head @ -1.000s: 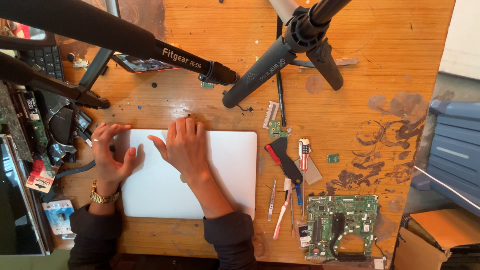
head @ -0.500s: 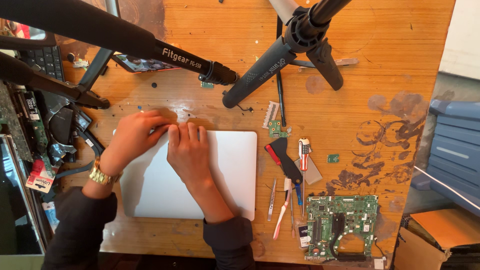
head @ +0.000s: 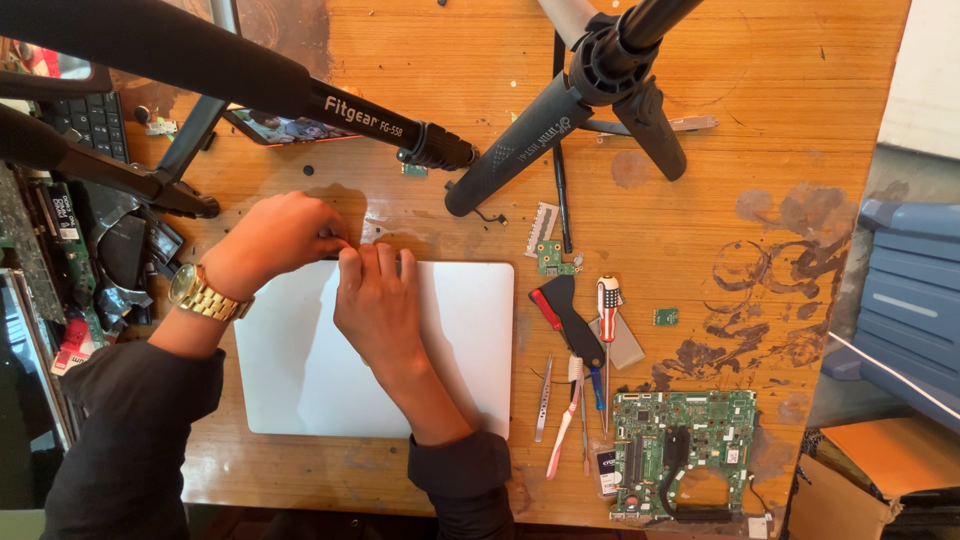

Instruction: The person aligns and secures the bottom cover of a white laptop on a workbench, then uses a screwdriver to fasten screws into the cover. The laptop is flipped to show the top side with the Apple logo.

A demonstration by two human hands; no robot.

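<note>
wooden table stained | both hands' grip on laptop edge: cannot tell

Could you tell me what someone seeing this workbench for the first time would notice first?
Most striking are the two hands meeting at the far edge of a closed silver laptop in the middle of the wooden table: the left hand, with a gold watch on its wrist, and the right hand. Black tripod legs cross above, and a green circuit board lies at lower right beside small tools.

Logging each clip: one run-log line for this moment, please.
left hand: on far edge of closed silver laptop | right hand: fingers there too | wooden table
</note>
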